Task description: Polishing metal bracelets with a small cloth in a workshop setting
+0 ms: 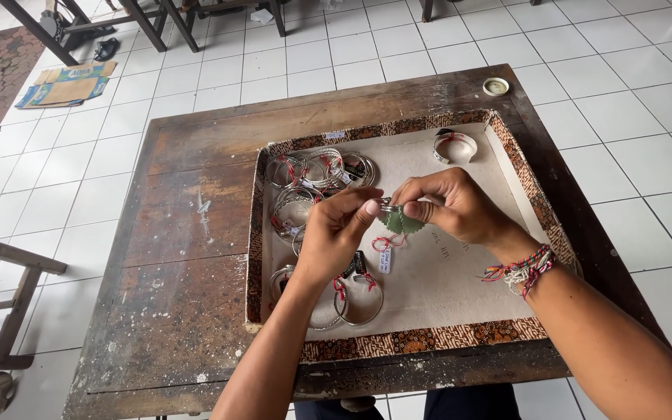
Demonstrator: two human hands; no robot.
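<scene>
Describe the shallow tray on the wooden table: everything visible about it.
The tray is a shallow rectangular box with low walls covered in brown patterned fabric or paper and a plain beige, cardboard-like floor. It lies flat on the worn wooden table, towards its right side. Silver bangles with red strings and small tags lie clustered at its left, and one bangle lies apart near the far right corner. Both hands hover over its middle.

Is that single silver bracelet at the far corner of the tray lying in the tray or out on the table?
In the tray. The bracelet rests on the tray's pale lining, inside the patterned rim.
</scene>
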